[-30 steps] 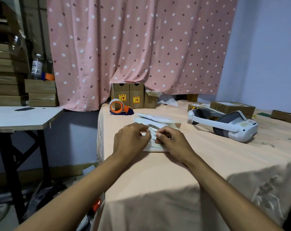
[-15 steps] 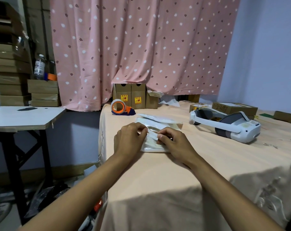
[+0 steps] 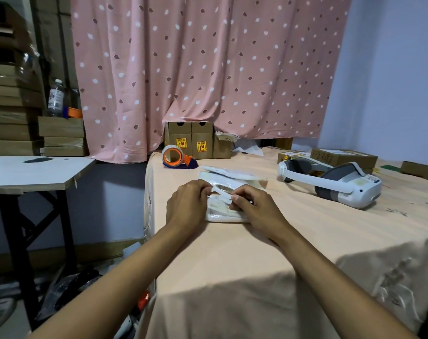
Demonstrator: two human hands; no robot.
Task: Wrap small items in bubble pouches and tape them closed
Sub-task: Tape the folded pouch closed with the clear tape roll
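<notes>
Two hands, the left hand (image 3: 187,204) and right hand (image 3: 253,207), each grip pinched on a white strip (image 3: 221,190) now lifted off the bubble pouch (image 3: 224,211) lying on the counter (image 3: 257,253), apparently readying its closure.

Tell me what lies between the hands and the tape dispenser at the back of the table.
Nothing blocks it. The tape dispenser sits behind the left hand, with bare tablecloth between. The pouch stays under both hands, right hand included.
</notes>
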